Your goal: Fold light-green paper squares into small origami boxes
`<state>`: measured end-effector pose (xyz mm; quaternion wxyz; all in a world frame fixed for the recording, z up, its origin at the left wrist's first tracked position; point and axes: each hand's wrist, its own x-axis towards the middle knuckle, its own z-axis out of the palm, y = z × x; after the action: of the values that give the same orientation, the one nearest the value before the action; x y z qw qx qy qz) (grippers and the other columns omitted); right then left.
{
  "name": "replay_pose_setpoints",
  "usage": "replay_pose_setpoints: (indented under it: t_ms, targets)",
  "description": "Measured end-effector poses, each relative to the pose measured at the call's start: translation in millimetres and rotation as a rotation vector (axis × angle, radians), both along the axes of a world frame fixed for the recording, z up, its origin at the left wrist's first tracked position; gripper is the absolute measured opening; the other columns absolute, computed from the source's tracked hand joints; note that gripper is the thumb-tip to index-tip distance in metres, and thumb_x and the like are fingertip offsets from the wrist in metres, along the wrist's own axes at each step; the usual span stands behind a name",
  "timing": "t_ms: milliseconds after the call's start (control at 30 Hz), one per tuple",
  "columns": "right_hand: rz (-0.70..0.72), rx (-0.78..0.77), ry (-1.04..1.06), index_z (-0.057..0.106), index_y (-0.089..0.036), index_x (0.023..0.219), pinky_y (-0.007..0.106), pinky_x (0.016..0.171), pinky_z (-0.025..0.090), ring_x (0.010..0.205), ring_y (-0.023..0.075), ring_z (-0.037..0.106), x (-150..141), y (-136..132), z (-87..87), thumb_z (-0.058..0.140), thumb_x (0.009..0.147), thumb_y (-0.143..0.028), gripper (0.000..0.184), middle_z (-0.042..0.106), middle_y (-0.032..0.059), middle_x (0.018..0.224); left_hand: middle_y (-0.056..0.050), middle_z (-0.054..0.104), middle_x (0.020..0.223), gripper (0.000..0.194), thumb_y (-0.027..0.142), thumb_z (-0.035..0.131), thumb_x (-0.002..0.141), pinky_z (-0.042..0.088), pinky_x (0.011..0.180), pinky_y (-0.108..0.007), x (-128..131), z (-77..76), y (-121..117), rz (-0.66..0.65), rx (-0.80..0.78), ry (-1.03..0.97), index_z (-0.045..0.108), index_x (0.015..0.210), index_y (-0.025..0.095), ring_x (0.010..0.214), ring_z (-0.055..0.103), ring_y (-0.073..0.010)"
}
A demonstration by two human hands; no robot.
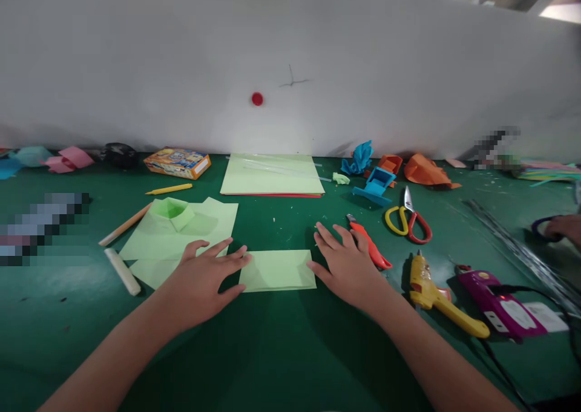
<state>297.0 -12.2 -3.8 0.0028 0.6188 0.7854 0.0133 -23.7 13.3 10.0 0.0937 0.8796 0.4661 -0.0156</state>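
A folded light green paper rectangle [278, 270] lies flat on the green table, straight in front of me. At its left end my left hand [206, 276] is open, fingers spread, with the fingertips at the paper's edge. My right hand [347, 267], also open with fingers apart, rests at the right end, its thumb by the paper's edge. Larger light green sheets [211, 221] lie beyond my left hand, bearing a folded green paper piece [171, 213]. Just past my right fingers is a red utility knife [371, 247].
Scissors [409, 217], a yellow glue gun [445, 306] and a purple power strip [499, 303] with cables lie right. A paper stack [272, 175], a small box [178, 163] and blue folded paper [376, 185] line the back. Another person's hand [567, 227] is at far right.
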Motion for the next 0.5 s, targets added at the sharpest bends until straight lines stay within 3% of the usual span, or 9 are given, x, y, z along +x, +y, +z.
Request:
replay_pose_setpoints:
  t_ms: [300, 500]
  targets:
    - [0.054, -0.037, 0.077, 0.041, -0.018, 0.157, 0.064, 0.115, 0.028, 0.145, 0.0410, 0.033, -0.5, -4.1, 2.4, 0.041, 0.102, -0.053, 0.065, 0.030, 0.0090, 0.167, -0.005, 0.058, 0.149, 0.058, 0.057, 0.063, 0.090, 0.019, 0.119, -0.055, -1.2, 1.7, -2.1, -0.036, 0.022, -0.071, 0.058, 0.143, 0.034, 0.143, 0.046, -0.0345]
    - [0.225, -0.090, 0.168, 0.030, -0.027, 0.162, 0.064, 0.115, 0.026, 0.148, 0.0400, 0.030, 0.7, -9.0, 4.6, 0.038, 0.103, -0.061, 0.068, 0.027, 0.0086, 0.168, -0.005, 0.058, 0.148, 0.052, 0.050, 0.061, 0.092, 0.024, 0.116, -0.051, 1.7, 1.4, -3.3, -0.070, 0.090, -0.125, 0.059, 0.142, 0.035, 0.133, 0.056, -0.0319]
